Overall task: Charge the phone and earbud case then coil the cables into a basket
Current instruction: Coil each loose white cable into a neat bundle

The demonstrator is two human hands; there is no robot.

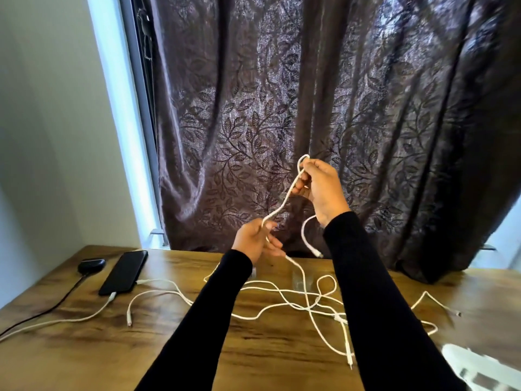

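Observation:
Raised above the table, my right hand (pixel 321 190) grips a white cable (pixel 284 201) that loops over its fingers; one plug end dangles below it. Lower and to the left, my left hand (pixel 255 241) pinches the same cable, which runs down into a tangle of white cables (pixel 307 303) on the wooden table (pixel 169 348). A black phone (pixel 124 272) lies at the left with a white cable plugged into its near end. Beside it sits a black earbud case (pixel 90 265) with a black cable leading away from it.
A dark leaf-patterned curtain (pixel 310 108) hangs behind the table. A white basket-like object (pixel 476 368) shows blurred at the bottom right corner. A small clear object (pixel 300 280) stands on the table among the cables. A white wall is at the left.

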